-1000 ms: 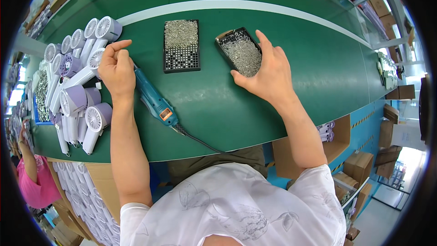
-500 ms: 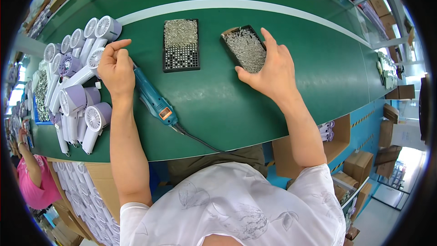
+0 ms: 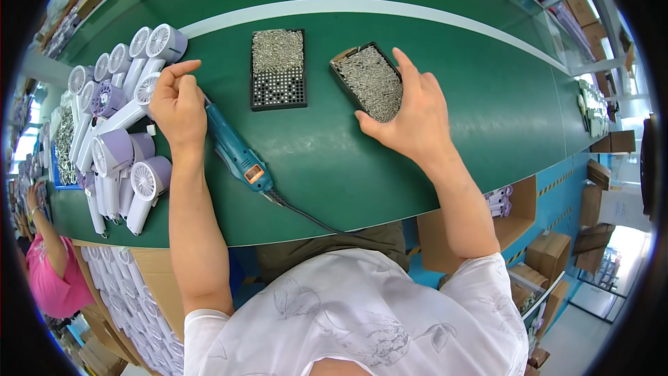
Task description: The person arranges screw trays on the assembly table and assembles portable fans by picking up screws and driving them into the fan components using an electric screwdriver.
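My right hand (image 3: 410, 115) grips a black tray heaped with small silver screws (image 3: 367, 80), holding it by its near right side on the green table (image 3: 334, 160). A second black tray (image 3: 278, 68), a grid plate partly covered with screws, lies to its left. My left hand (image 3: 178, 101) is closed, fingertips pinched, beside the pile of purple and white handheld fans (image 3: 122, 118). A teal electric screwdriver (image 3: 236, 157) lies on the table right next to that hand, its black cable trailing toward me.
More fans lie in a carton (image 3: 139, 285) below the table's left edge. A blue bin of metal parts (image 3: 64, 146) sits at far left. A person in a pink top (image 3: 52, 271) stands at lower left. Cardboard boxes (image 3: 550, 251) stand at the right.
My right hand has slid the heaped screw tray a little away from me and turned it. My left hand and the screwdriver have stayed in place.
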Action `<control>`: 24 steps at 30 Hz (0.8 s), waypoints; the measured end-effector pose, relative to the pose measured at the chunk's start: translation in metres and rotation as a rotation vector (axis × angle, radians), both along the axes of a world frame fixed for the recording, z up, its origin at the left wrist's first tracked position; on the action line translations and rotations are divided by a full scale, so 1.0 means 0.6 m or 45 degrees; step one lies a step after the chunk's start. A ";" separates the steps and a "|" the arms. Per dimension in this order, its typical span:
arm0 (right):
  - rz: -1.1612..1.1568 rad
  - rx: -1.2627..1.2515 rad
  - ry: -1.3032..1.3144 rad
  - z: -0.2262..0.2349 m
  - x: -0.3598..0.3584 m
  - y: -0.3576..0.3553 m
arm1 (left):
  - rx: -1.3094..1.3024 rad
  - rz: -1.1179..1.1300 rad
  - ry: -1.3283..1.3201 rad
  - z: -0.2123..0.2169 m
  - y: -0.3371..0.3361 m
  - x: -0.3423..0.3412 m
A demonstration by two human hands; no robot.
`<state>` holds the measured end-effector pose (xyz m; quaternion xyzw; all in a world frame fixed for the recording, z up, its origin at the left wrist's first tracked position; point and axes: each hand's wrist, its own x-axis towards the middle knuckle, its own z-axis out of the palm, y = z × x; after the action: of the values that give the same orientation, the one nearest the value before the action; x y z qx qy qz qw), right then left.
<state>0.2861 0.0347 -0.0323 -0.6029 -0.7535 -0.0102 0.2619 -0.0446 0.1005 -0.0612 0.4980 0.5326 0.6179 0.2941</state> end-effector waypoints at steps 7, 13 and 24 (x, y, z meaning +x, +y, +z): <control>0.044 0.067 0.039 -0.005 -0.002 -0.005 | 0.007 -0.003 0.011 0.000 -0.002 0.002; 0.029 0.081 0.022 -0.004 0.001 -0.005 | 0.006 0.000 0.033 -0.002 -0.002 0.001; -0.042 0.089 0.048 -0.010 0.006 -0.007 | 0.016 -0.009 0.020 -0.001 0.001 0.000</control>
<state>0.2899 0.0302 -0.0384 -0.6057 -0.7376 -0.0295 0.2970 -0.0446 0.1008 -0.0620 0.5065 0.5294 0.6163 0.2888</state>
